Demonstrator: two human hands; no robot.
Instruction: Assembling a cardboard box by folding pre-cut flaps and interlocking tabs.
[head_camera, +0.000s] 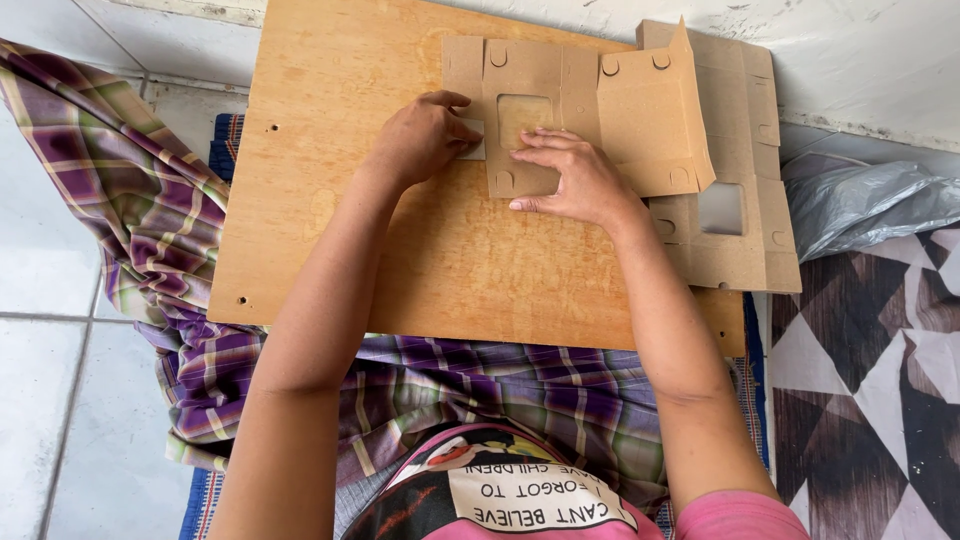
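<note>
Two hands work a flat cardboard box blank (525, 110) lying on a wooden board (330, 200). Left hand (420, 135) pinches a small side flap; right hand (575, 180) presses flat, fingers spread, holding nothing.

Flat brown cardboard box blank (525, 120) on the board, more blanks (735, 200) stacked at right

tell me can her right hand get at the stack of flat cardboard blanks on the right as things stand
Probably yes: the right hand rests on the cardboard blank, right beside the stack, with nothing between them.
</note>
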